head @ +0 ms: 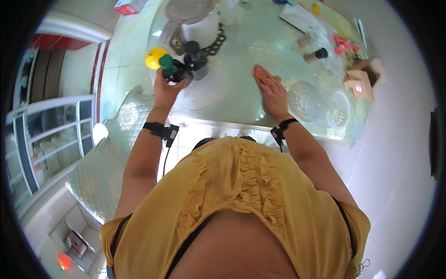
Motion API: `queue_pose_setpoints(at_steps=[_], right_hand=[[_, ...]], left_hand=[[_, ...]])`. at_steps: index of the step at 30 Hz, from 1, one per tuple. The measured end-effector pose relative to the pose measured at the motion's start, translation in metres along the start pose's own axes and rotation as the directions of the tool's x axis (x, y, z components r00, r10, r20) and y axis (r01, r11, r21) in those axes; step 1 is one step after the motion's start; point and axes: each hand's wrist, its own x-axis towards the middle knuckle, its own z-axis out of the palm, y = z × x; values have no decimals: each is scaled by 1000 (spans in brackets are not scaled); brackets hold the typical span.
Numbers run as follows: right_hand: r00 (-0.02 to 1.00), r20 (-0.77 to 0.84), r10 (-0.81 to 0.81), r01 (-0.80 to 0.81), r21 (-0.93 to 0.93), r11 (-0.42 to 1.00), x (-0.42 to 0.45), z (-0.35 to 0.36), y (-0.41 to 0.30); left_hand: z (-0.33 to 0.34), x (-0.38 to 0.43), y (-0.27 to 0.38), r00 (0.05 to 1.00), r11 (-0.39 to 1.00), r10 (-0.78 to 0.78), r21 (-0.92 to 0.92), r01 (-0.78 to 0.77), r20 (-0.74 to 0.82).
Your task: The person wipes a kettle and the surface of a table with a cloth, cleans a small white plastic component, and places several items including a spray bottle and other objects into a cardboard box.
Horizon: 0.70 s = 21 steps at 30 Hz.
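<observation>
My left hand (166,89) is wrapped around a dark bottle with a green cap (177,70) near the table's left side. Right beside it stands a second dark bottle with a black cap (196,62), and a round yellow object (155,58) sits just behind. My right hand (273,93) lies palm down on a crumpled orange cloth (260,72), pressing it against the glossy pale green tabletop (230,94). Fingertips and cloth overlap, so the grip there is partly hidden. Both wrists wear black bands with small devices.
A white electric pot (198,33) with a grey lid stands behind the bottles on a dark chain-like trivet (218,41). To the right are a clear plastic bowl (308,99), a white basket (338,110), a small black-capped jar (315,55), plastic bags and an opened cardboard box (359,83).
</observation>
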Motion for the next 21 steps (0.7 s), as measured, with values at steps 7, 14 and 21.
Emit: queue_pose_setpoints(at_steps=[7,14,21], right_hand=[[999,21,24,-25,13,1000,0,-9,-2],[999,29,43,-45,57,997,1,-9,3],[991,82,102,-104,20,994,-22,15,13]], left_hand=[[1,-5,-8,1000,958,-2,-287,9,24],[-4,-11,-20,997,980,-78,-183,78,8],[-38,-62,-71,990,978,-119,165,131,-80]])
